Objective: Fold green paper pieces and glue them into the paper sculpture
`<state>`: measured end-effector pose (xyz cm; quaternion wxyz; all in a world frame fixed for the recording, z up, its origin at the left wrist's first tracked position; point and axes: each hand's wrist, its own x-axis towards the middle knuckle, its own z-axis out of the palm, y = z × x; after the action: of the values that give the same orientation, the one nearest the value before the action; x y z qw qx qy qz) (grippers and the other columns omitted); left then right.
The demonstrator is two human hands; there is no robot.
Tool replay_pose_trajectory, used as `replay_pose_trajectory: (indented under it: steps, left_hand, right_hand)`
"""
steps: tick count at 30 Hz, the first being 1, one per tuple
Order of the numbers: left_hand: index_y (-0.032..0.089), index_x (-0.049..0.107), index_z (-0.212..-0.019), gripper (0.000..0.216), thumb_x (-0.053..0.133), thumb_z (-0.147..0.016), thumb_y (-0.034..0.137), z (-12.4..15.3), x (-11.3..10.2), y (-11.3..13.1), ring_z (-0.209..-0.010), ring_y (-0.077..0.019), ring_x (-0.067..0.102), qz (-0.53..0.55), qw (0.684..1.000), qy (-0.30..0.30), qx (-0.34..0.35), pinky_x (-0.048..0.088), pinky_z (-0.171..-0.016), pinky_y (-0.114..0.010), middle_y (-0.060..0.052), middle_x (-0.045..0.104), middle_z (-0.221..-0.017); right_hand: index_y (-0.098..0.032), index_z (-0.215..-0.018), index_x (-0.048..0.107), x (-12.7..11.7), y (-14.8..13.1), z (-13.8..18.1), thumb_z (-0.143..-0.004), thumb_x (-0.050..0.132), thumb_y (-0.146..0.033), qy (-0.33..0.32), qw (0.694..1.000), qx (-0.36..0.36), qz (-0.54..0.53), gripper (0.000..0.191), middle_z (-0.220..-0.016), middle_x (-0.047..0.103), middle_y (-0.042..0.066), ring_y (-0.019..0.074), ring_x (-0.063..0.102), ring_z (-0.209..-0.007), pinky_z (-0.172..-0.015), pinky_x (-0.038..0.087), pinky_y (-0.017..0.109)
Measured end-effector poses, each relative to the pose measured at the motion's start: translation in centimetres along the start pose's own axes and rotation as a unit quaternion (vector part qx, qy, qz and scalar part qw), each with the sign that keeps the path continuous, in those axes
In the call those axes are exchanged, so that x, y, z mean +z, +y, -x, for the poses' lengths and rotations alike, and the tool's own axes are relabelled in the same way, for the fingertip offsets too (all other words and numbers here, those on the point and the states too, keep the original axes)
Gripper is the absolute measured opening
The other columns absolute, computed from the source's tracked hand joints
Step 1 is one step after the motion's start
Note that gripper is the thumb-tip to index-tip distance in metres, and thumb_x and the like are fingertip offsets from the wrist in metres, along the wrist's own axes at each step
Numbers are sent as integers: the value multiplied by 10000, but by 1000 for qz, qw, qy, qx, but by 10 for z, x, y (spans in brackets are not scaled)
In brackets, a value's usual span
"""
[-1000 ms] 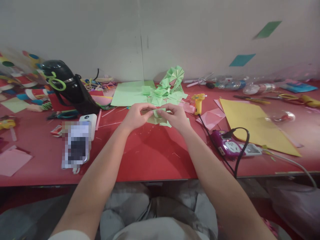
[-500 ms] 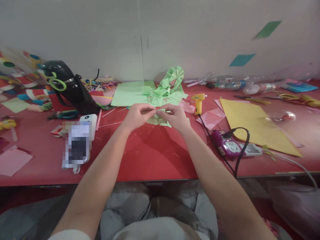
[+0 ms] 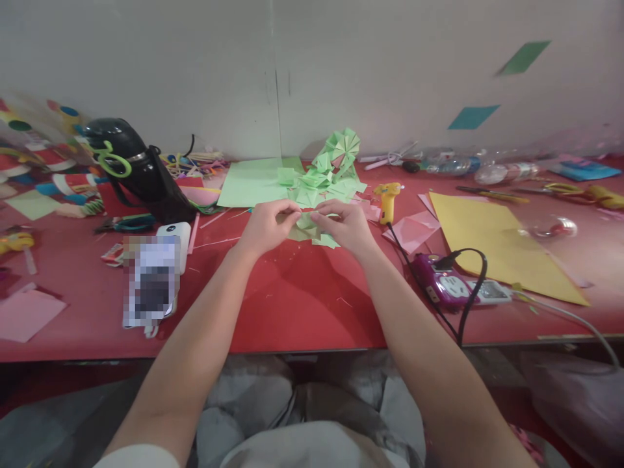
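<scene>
My left hand (image 3: 270, 224) is closed in a pinch over the middle of the red table (image 3: 302, 302). My right hand (image 3: 344, 224) pinches too, its fingertips a short gap away from the left ones. A small piece of green paper (image 3: 307, 222) shows between the fingertips; its exact fold is too blurred to tell. More loose green paper lies just under and beyond the hands. Behind them stands a folded green paper model (image 3: 341, 149) with a fan-like round part, among a heap of green paper pieces (image 3: 316, 182).
A yellow glue gun (image 3: 387, 200) stands right of my hands, its black cord running to a purple power strip (image 3: 443, 286). Yellow paper (image 3: 492, 240) lies farther right. On the left are a black bottle (image 3: 141, 169), a phone (image 3: 153, 279) and pliers (image 3: 129, 223).
My fingertips have drawn slightly apart, opening a small gap where they met before. The things on the table stay where they were.
</scene>
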<state>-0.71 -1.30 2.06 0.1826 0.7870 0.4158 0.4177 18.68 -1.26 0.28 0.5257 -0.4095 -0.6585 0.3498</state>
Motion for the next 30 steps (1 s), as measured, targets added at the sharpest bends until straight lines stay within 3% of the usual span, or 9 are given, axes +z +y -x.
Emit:
replay_pose_trajectory:
  steps: [5,8,12,15,20,24,30]
  left_hand:
    - [186,722,-873,175,584,-868,294,1,0,0,-800,-173,649,20,999,-40,22,473,-768,-289,-39,739,-865]
    - [185,729,-852,181,602,-862,313,1,2,0,-803,-177,653,40,999,-31,11,483,-773,-294,-44,742,-854]
    - [169,726,-819,201,669,-806,361,-1,7,-3,-794,-188,668,131,989,8,-63,510,-756,-301,-58,744,-838]
    - [164,723,-786,224,726,-738,382,-3,10,-7,-796,-197,671,187,974,26,-126,519,-747,-309,-60,745,-820]
    - [180,753,-769,188,747,-703,355,-4,13,-8,-793,-184,655,236,951,21,-198,506,-722,-298,-47,745,-814]
    - [190,757,-716,170,784,-657,347,-4,14,-6,-726,-167,637,280,926,8,-252,496,-664,-292,-42,734,-773]
    - [184,758,-720,229,838,-607,367,-4,11,-6,-674,-178,640,353,891,-22,-285,516,-636,-327,-64,718,-740]
  right_hand:
    - [-218,-667,707,-1,1,0,-753,745,-475,-21,998,-42,37,273,-872,668,56,179,608,-803,-709,503,343]
    - [-216,-682,688,0,0,0,-783,717,-483,-19,998,-47,33,287,-854,659,50,175,607,-804,-701,502,331]
    - [-247,-947,691,3,-6,3,-811,687,-512,25,997,-61,40,298,-1039,667,61,189,621,-935,-765,522,334]
    - [-279,-1059,658,4,-9,5,-750,764,-493,16,991,-109,82,390,-1217,612,68,224,580,-1119,-900,509,382]
    - [-279,-959,690,7,-1,6,-793,750,-383,-33,974,-164,155,205,-1290,551,81,259,506,-1251,-1069,405,481]
    - [-265,-906,695,8,1,4,-847,691,-346,-21,976,-151,158,100,-1224,583,85,254,542,-1199,-1042,423,482]
    - [-236,-862,680,7,0,4,-861,662,-379,-26,980,-142,140,144,-1111,621,97,254,572,-1136,-980,445,452]
